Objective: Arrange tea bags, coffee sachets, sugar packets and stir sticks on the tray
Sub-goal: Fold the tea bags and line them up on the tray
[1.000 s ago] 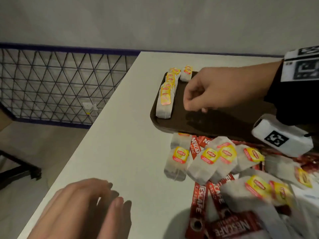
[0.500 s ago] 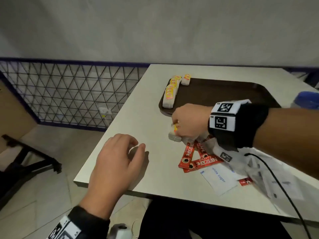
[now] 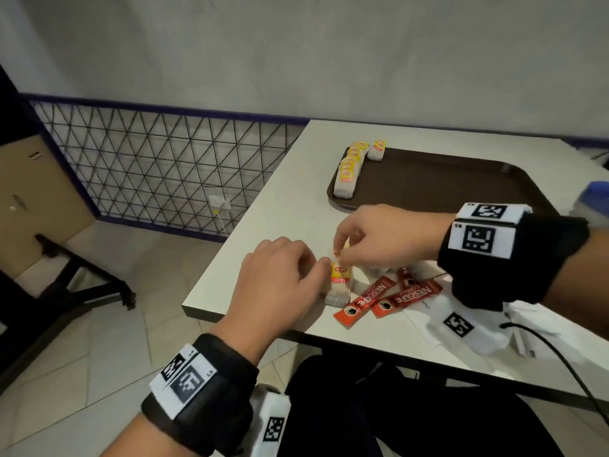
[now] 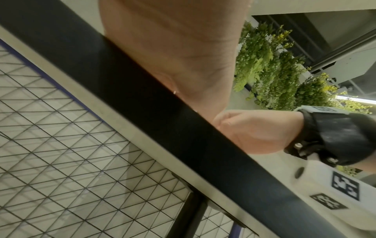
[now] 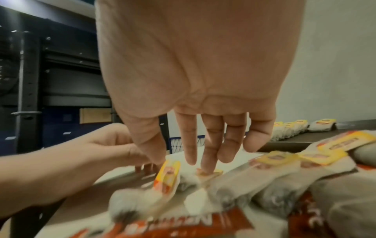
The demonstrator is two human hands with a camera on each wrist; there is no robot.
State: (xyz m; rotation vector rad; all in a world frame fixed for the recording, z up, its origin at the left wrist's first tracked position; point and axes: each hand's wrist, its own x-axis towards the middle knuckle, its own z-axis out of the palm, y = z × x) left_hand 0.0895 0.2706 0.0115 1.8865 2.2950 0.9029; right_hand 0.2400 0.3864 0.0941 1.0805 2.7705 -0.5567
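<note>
The brown tray [image 3: 438, 183] sits at the back of the white table [image 3: 290, 192], with a row of yellow-tagged tea bags [image 3: 347, 169] along its left edge. Near the front edge lies a loose pile of tea bags [image 5: 280, 167], red coffee sachets [image 3: 372, 296] and white sugar packets [image 3: 428, 311]. My right hand [image 3: 341, 252] reaches down into the pile and pinches a tea bag's yellow tag [image 5: 167, 173] at the thumb, while its middle finger presses another tag. My left hand [image 3: 321, 268] curls its fingertips against a tea bag [image 3: 341, 283] on the pile's left side.
The pile lies close to the table's front-left corner. A wire mesh fence [image 3: 158, 166] stands beyond the left edge. A blue-topped object [image 3: 594, 192] shows at the far right, and a black cable [image 3: 560, 354] trails off the front edge.
My right hand came back from the tray to the pile near the front edge. My left hand moved right until it met the tea bag beside it. My head pulled back.
</note>
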